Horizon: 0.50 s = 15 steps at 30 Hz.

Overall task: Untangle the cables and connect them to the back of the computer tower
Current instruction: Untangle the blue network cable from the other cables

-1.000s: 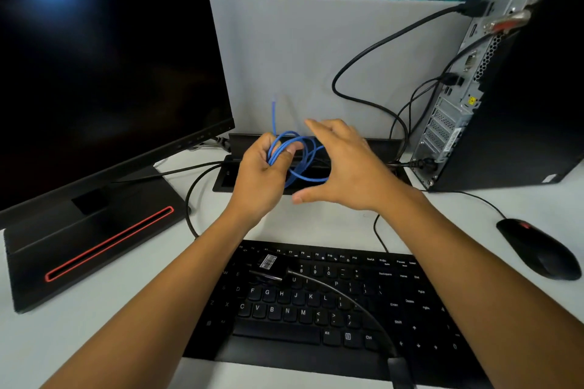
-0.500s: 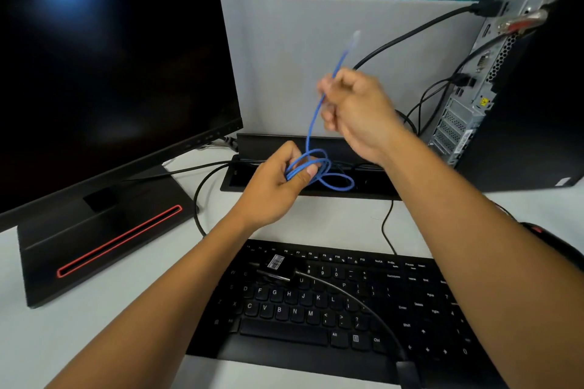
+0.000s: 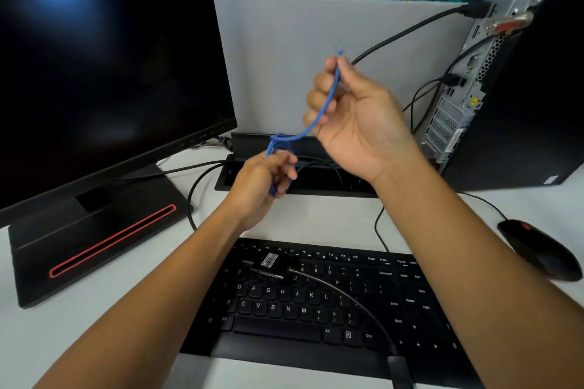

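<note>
A thin blue cable [image 3: 328, 101] runs between both hands above the desk. My right hand [image 3: 354, 114] holds its upper stretch, fingers curled round it, with the clear plug end sticking up above the fist. My left hand [image 3: 262, 180] grips the bunched blue loops lower down, over the black cable box [image 3: 331, 183]. The computer tower [image 3: 512, 88] stands at the right with its grey back panel [image 3: 464, 85] facing left; several black cables are plugged into it.
A large black monitor [image 3: 104, 66] on a red-striped stand fills the left. A black keyboard [image 3: 331, 303] lies in front, with a black cable and labelled plug [image 3: 271, 262] lying across its keys. A black mouse [image 3: 540, 249] sits at the right. A grey divider [image 3: 316, 50] stands behind.
My right hand took the free end of the blue cable and pulled it up and right, out of the coil. The loops in my left hand shrank into a tight bunch.
</note>
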Each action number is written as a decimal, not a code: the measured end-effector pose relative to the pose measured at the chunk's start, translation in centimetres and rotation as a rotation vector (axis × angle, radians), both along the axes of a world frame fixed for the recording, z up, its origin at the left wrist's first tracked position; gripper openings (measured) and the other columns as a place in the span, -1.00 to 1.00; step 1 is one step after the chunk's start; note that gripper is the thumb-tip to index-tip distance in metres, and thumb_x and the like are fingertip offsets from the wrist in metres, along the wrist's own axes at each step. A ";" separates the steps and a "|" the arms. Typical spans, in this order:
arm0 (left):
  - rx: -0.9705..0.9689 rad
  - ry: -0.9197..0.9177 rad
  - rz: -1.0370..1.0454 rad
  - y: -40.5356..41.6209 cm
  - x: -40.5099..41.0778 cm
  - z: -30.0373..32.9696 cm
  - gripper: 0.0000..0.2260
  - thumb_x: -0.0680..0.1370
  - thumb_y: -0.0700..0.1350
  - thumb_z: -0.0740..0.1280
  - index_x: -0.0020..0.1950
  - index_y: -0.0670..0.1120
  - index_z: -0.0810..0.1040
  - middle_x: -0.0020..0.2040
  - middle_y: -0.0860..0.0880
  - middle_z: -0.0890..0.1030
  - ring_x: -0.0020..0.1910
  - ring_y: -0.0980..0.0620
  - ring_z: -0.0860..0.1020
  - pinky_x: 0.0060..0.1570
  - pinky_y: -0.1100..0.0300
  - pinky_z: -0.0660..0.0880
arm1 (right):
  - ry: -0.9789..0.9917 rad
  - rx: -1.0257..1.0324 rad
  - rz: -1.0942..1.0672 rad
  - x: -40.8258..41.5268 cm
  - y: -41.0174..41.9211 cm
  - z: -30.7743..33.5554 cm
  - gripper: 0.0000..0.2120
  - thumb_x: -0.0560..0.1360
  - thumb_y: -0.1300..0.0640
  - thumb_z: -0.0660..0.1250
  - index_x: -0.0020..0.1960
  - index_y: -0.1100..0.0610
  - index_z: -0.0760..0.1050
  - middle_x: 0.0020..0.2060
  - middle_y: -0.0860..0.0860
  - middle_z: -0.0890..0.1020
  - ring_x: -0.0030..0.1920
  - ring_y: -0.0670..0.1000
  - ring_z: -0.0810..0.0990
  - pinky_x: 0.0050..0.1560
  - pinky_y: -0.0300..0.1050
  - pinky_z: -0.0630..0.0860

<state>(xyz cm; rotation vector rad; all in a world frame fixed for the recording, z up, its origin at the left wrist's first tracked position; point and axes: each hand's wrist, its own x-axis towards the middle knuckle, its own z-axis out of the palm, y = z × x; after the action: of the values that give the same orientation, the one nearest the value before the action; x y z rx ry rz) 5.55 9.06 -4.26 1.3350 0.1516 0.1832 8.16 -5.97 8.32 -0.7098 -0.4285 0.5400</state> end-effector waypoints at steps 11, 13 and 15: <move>-0.537 -0.075 0.034 1.8 -0.3 0.5 -0.66 0.45 -0.19 0.16 0.17 -0.08 0.56 -0.30 -0.03 0.57 -0.35 0.02 0.51 -0.20 0.17 0.33 | 0.303 -0.460 -0.036 -3.4 -2.3 -7.8 -0.90 0.65 0.26 0.27 0.05 0.25 0.55 -0.38 0.10 0.57 -0.31 0.09 0.72 -0.32 -0.12 0.66; -0.650 -0.129 0.084 1.8 -0.3 0.9 -0.67 0.38 -0.21 0.14 0.06 -0.14 0.58 -0.42 -0.04 0.41 -0.42 -0.01 0.43 -0.13 0.14 0.35 | 0.344 -0.502 -0.052 -3.8 -2.0 -8.7 -0.95 0.65 0.30 0.26 0.07 0.25 0.50 -0.37 0.14 0.64 -0.29 0.12 0.75 -0.33 -0.14 0.66; -0.732 -0.161 0.110 1.9 -0.3 1.2 -0.68 0.40 -0.17 0.11 0.00 -0.16 0.60 -0.46 -0.03 0.33 -0.44 0.00 0.34 -0.08 0.11 0.37 | 0.347 -0.592 -0.038 -4.1 -1.5 -9.7 -0.96 0.67 0.32 0.25 0.10 0.26 0.46 -0.38 0.14 0.67 -0.31 0.13 0.74 -0.36 -0.18 0.65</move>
<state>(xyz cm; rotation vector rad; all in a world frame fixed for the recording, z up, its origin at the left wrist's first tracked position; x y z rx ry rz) 5.21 10.99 -3.03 0.5806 0.1373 0.2940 4.09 -7.47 -1.38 -1.1624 0.0823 0.7487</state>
